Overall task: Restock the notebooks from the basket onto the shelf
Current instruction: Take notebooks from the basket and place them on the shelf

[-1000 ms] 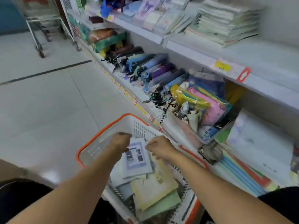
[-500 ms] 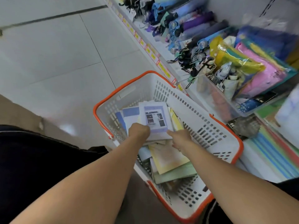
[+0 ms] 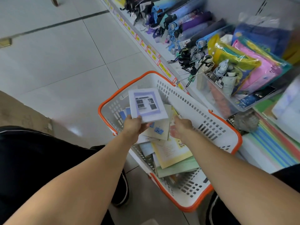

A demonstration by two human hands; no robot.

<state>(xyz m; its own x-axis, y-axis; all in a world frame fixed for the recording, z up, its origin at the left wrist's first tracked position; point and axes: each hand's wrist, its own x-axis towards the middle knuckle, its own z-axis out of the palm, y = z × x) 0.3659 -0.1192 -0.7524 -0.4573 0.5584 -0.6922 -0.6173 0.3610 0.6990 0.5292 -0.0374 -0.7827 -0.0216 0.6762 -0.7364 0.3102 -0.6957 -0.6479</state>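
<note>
2 bare hands worked over a white basket [image 3: 191, 101] with an orange rim, set on the tiled floor [image 3: 65, 62] against a low shop shelf [image 3: 170, 57]. The left hand [image 3: 134, 126] gripped the near edge of a white notebook [image 3: 146, 104] with a lilac-framed cover, thumb on top, holding it above the basket's far end. The right hand [image 3: 181, 128] hovered just beside it, palm turned inward and fingers loosely spread, holding nothing. Below them, more notebooks lay piled inside the basket, among them a pale one with small blue figures [image 3: 158, 129], a yellow one [image 3: 172, 151] and a green one [image 3: 178, 168]. On the shelf, folded umbrellas [image 3: 186, 25] lay in a row, next to a clear bin [image 3: 227, 98] stuffed with bright plastic packets [image 3: 253, 62]. Striped coloured folders [image 3: 276, 143] lay farther right.
</note>
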